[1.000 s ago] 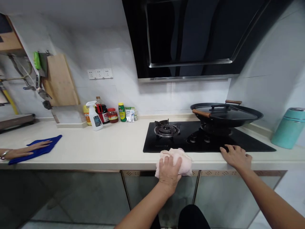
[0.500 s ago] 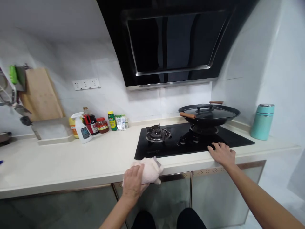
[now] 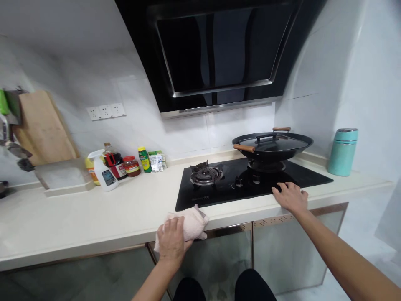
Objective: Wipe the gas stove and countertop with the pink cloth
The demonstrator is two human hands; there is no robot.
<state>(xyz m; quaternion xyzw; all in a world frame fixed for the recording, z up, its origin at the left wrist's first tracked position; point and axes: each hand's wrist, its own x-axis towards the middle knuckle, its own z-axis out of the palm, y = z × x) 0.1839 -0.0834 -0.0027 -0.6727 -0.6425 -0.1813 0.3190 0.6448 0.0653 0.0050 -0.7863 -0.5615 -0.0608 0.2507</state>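
Observation:
A pale pink cloth (image 3: 192, 223) is bunched under my left hand (image 3: 172, 240), whose fingers curl over it at the counter's front edge. The cloth lies just in front of the near left corner of the black gas stove (image 3: 216, 200). My right hand (image 3: 291, 196) rests with fingers spread on the stove's front edge and the counter beside it, holding nothing. Behind that hand, a black wok (image 3: 272, 154) with a lid (image 3: 278, 143) sits on the right burner. The left burner (image 3: 206, 175) is bare.
A white spray bottle (image 3: 104, 173), a red-lidded jar (image 3: 131, 166) and a green bottle (image 3: 144, 160) stand along the wall. At the right end is a turquoise flask (image 3: 343, 152). The range hood (image 3: 216, 58) overhangs the stove; cabinet doors (image 3: 216, 259) lie below the counter (image 3: 125, 209).
My left hand and the cloth have shifted slightly left along the counter's edge. My right hand stays in place on the stove edge. The view has turned a little.

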